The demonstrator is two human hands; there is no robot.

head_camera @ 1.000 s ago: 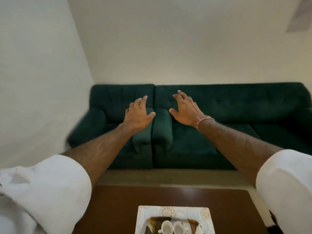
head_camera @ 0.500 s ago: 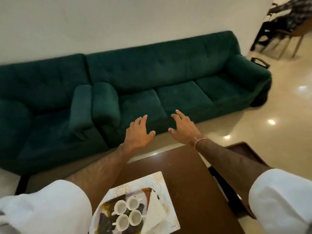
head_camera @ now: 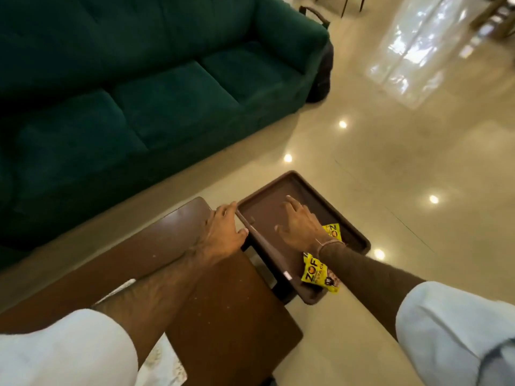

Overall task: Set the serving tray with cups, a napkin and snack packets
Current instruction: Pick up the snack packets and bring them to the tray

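Both hands reach the brown tray holding 2 packets

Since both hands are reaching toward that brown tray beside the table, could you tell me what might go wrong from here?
1. The brown tray sits low beside the wooden table, not on it; lifted unevenly, it could tilt.
2. The yellow snack packets lie loose at its near end and could slide off onto the floor.
3. The right hand hovers over the tray while the left hand rests at the table's corner, so neither appears to grip it yet.
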